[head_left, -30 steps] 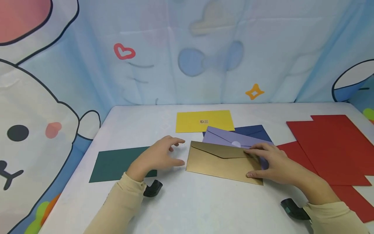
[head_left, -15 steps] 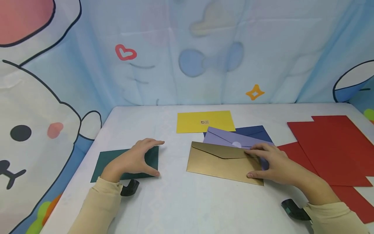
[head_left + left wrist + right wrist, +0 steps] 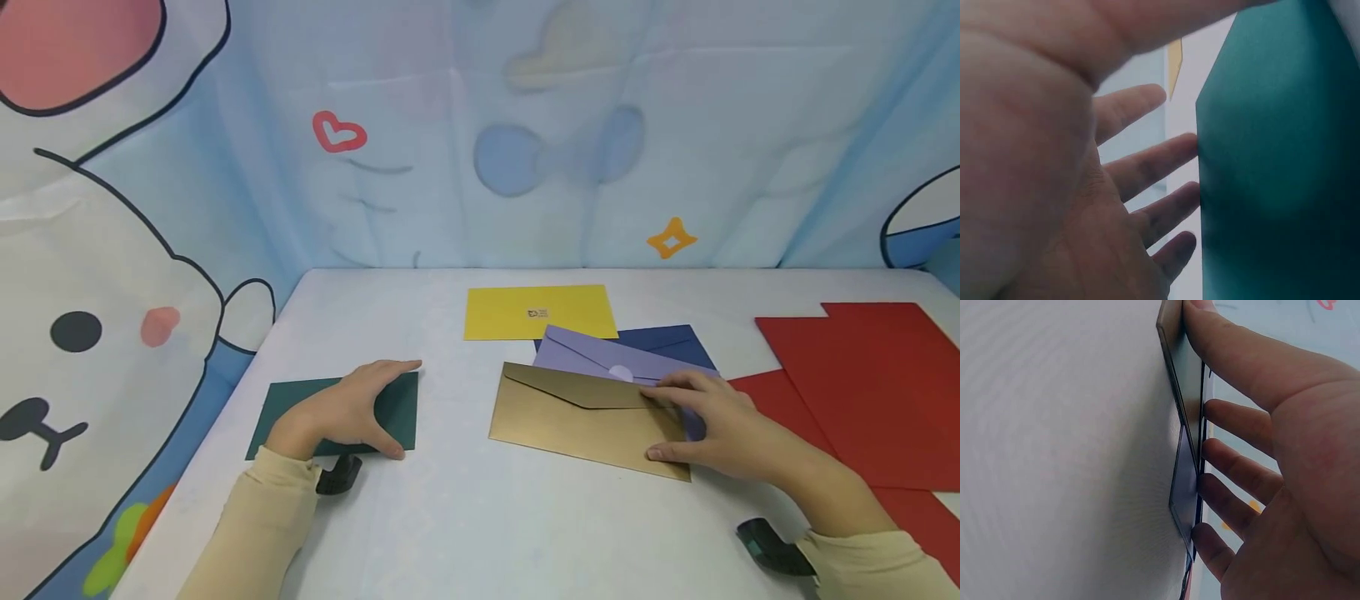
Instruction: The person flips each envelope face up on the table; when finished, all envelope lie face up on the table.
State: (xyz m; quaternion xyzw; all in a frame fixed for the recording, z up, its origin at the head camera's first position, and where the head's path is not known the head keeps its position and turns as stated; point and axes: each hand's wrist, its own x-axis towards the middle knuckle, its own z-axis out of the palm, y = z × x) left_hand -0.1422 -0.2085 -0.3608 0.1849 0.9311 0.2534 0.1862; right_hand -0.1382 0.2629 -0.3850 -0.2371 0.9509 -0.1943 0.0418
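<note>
A dark green envelope (image 3: 396, 408) lies flat at the left of the table. My left hand (image 3: 341, 412) spans it with the thumb near its front edge and the fingers extended at its far edge, fingertips touching or close to that edge in the left wrist view. A gold envelope (image 3: 570, 433) with its pointed flap showing lies at the centre right. My right hand (image 3: 720, 425) rests on its right end, thumb near the front, fingers spread over the top. Under the gold one peeks a lilac envelope (image 3: 585, 350) with a round pale seal.
Behind the lilac envelope lies a navy blue envelope (image 3: 663, 340), partly covered. A yellow envelope (image 3: 510, 312) with a small printed label sits at the back. Several red envelopes (image 3: 877, 392) overlap on the right. A printed curtain (image 3: 420, 167) hangs behind the table.
My left hand has moved left, from beside the gold envelope to over the green one. The right hand stays on the gold envelope. The head view has shifted slightly.
</note>
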